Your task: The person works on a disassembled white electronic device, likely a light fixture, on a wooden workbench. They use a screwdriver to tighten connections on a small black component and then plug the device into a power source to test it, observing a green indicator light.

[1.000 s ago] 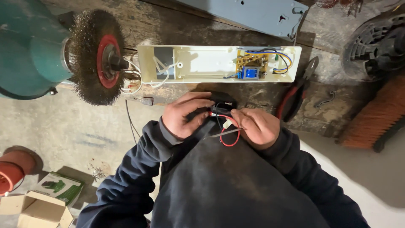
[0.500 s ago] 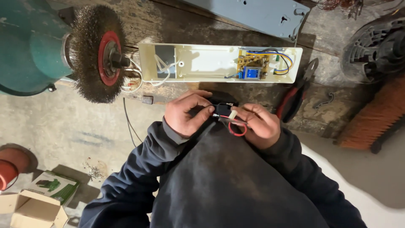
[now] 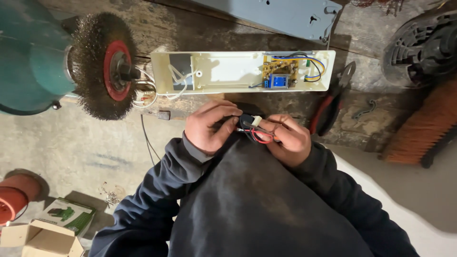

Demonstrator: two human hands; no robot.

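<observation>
Your left hand [image 3: 209, 128] is curled nearly closed, fingertips pinching the near side of a small black electrical part with a white plug and red and black wires [image 3: 252, 127]. Your right hand [image 3: 285, 138] is curled in the same way on the other side of it, the thumb pressing near the white plug while the red wire loops out beneath your fingers. You hold the part close against your chest, above your dark sleeves and just in front of the edge of the worn wooden workbench [image 3: 200, 28].

Right beyond your knuckles on the bench lies a long, open cream plastic housing [image 3: 228, 74]. A small yellow circuit board with a blue component [image 3: 280, 74] sits near its right end, and loose white wires spill out of its left end. Those wires trail toward a round wire brush wheel with a red hub [image 3: 102, 66], mounted on a teal bench grinder [image 3: 28, 57] at your left.

To the right of your hands, red-handled pliers [image 3: 328, 107] lie on the bench, close to your right wrist. Farther right are a stiff orange-bristled brush [image 3: 423, 126] and a black ribbed round casing [image 3: 423, 45]. A grey metal panel [image 3: 281, 14] lies behind the housing. Down on the floor at left you have a green and white box [image 3: 66, 216] beside an open cardboard box [image 3: 38, 240].
</observation>
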